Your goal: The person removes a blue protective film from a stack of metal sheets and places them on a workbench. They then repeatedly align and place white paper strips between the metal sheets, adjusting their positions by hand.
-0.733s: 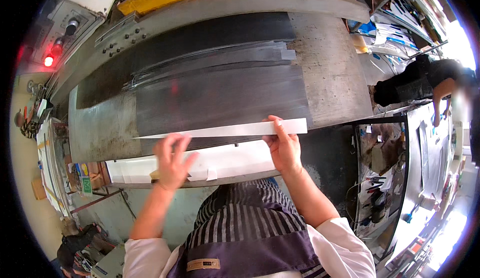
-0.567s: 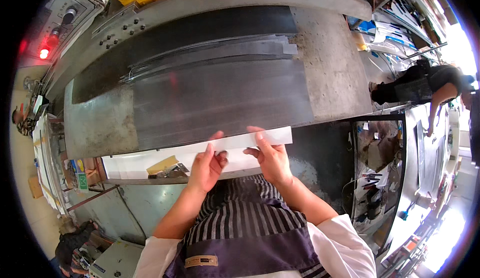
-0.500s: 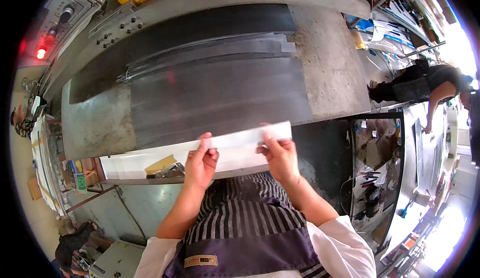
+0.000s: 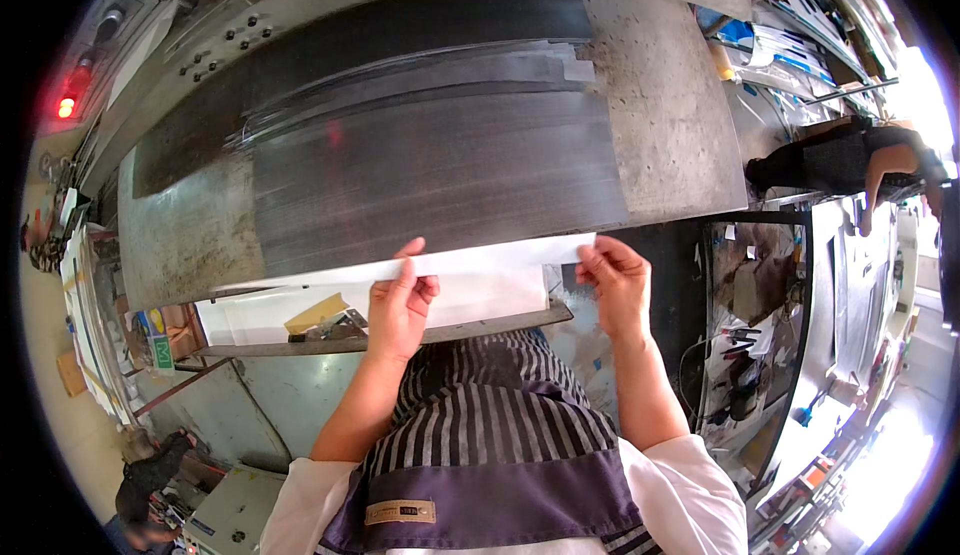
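A long, narrow white strip (image 4: 490,259) runs along the near edge of the dark metal table, its right end raised a little. My left hand (image 4: 402,305) pinches it near its middle, thumb and forefinger on the strip, the other fingers curled. At the strip's right end, my right hand (image 4: 618,280) grips the corner between thumb and fingers. Below the strip lies a white-lined shelf (image 4: 470,300), holding a tan piece of card (image 4: 316,315) and some small dark items that I cannot make out.
The dark flat sheet (image 4: 430,175) covers the middle of the metal table (image 4: 665,125), with several grey strips (image 4: 480,70) stacked towards its far side. A red lamp (image 4: 66,107) glows at the far left. To the right, a person (image 4: 850,160) leans over another bench.
My right hand has moved right, to the strip's end. The strip has tilted to show a narrower face, baring more of the shelf. The view has shifted slightly.
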Tool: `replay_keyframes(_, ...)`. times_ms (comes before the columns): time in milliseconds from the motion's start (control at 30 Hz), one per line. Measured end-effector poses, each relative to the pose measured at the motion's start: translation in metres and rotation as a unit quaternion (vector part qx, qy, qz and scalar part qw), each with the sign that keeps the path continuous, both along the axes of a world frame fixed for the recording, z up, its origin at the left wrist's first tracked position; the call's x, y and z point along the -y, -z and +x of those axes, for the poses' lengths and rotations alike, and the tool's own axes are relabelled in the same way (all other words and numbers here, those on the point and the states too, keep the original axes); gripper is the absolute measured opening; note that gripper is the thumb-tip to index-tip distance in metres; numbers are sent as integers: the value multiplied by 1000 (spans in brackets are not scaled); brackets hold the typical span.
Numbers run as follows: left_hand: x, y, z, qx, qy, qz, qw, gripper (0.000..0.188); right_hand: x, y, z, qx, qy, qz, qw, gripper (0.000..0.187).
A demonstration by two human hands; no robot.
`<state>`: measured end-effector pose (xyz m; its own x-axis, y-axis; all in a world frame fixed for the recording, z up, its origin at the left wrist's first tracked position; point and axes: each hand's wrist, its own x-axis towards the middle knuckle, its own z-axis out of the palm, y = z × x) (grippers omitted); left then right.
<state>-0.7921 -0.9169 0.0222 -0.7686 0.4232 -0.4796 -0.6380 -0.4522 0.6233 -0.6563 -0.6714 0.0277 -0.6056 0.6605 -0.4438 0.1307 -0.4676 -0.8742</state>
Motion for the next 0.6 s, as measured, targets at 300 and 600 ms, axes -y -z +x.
replay_keyframes(300,44,11,-61,-140,-77,-142,977,13,-79,4,-17,82,0,179,980,22)
replay_keyframes(600,41,51,-40,-414,1,-557,720,20,-73,47,-22,229,19,384,894,15)
